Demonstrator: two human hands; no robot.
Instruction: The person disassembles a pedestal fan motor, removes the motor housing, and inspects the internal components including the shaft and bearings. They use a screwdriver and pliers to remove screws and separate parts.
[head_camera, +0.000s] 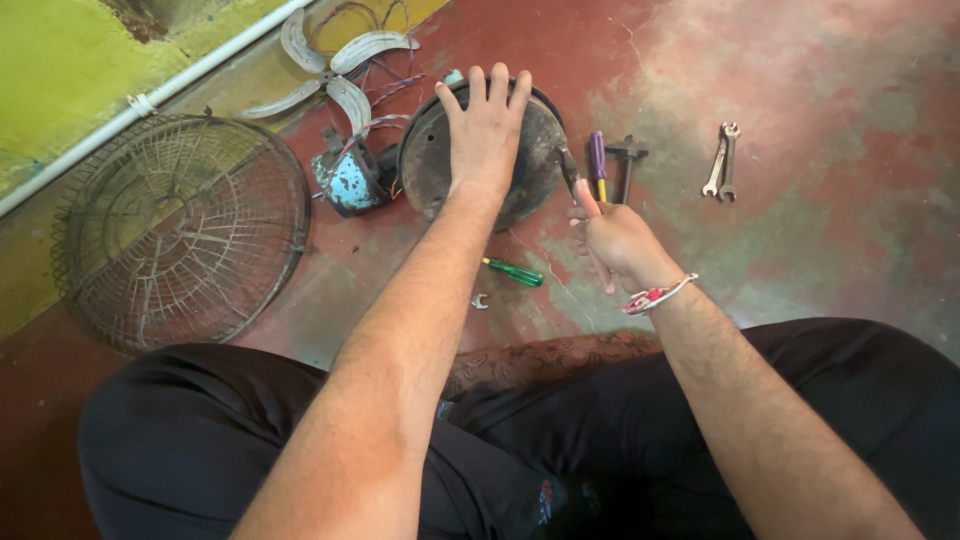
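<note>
One round, dark fan housing (430, 165) stands on the red floor (800, 80) ahead of the person's knees, the left hand (485, 130) spread flat on it while the right hand (615, 240) grips pliers (568, 172) at its rim. With only a palm steadying it, the housing could roll, letting the pliers slip toward the wired motor (350, 180) just beside it.

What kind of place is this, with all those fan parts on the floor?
Probably a small repair workshop, or a home floor used as one. A wire fan guard, fan blades and spanners lie on the worn red floor.
</note>
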